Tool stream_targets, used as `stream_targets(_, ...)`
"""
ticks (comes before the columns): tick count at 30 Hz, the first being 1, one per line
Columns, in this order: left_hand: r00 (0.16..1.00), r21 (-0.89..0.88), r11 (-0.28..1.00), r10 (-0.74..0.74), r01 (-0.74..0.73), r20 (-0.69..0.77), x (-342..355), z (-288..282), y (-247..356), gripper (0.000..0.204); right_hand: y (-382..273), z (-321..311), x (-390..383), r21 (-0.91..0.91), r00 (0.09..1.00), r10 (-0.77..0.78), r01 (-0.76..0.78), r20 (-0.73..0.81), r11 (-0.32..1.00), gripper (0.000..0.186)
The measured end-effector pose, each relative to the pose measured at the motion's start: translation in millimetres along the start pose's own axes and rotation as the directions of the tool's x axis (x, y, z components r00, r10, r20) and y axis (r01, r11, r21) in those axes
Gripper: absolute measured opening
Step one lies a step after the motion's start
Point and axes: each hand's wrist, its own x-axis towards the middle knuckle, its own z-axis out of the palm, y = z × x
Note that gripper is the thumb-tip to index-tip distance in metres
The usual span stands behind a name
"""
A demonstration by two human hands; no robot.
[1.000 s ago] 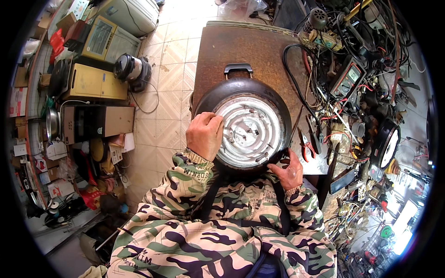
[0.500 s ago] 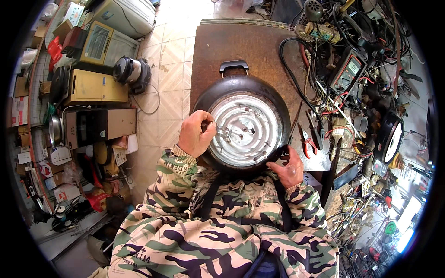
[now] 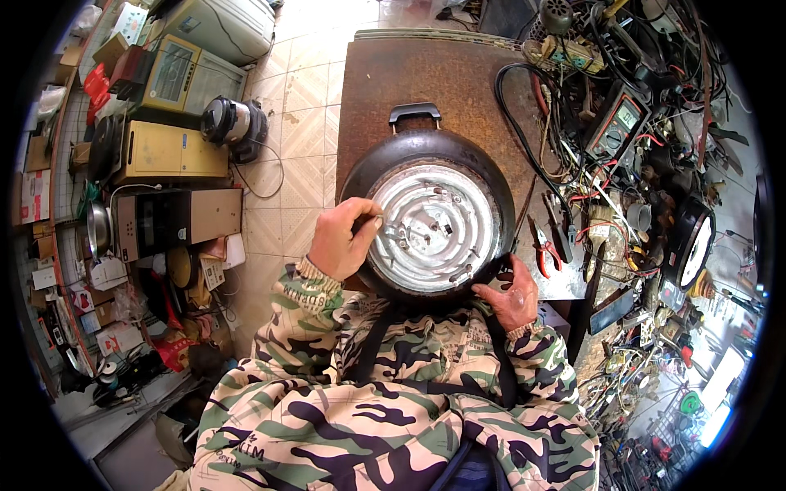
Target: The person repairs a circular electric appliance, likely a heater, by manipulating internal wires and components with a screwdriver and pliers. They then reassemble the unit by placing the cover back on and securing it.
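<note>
A round black electric pan (image 3: 395, 166) lies bottom up on the table, with a silvery ring-ridged heating plate (image 3: 426, 254) in its underside. Its black loop handle (image 3: 415, 111) points away from me. Over the plate's left edge, my left hand (image 3: 337, 241) is closed, thumb and forefinger drawn together; whatever they pinch is too small to make out. My right hand (image 3: 516, 299) grips the pan's near right edge, its thumb toward me and its fingers partly hidden along the side. Small posts and a dark central fitting show on the plate.
The brown table (image 3: 458, 78) carries red-handled pliers (image 3: 544, 252), a multimeter (image 3: 616, 123), a brush (image 3: 599, 231) and a black cable (image 3: 501, 102) to the right. Tangled wires and parts crowd beyond them. At left, an appliance with a cord (image 3: 233, 123) stands on the tiled floor.
My left hand has drawn slightly left, and its fingertips have come up a little from the plate. The right hand keeps its place on the pan's edge.
</note>
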Motion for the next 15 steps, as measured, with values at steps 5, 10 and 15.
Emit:
stream_targets(5,0.903,-0.570,0.797,-0.376,0.201,-0.206,-33.6,-9.7,-22.9,0.012,3.0,1.3,-0.2,-0.005,1.000,0.004,-0.004,0.002,1.000,0.090)
stream_targets(10,0.932,-0.829,0.556,-0.327,0.058,-0.154,-38.0,-25.7,-15.8,0.015,-2.4,-0.8,0.7,-0.027,1.000,0.017,-0.016,0.010,1.000,0.089)
stream_targets(15,0.979,-0.746,0.664,-0.117,-0.047,-0.166,-31.9,-21.2,4.0,0.016,0.0,-3.2,-3.2,-0.140,0.998,-0.059,0.060,0.006,0.988,0.076)
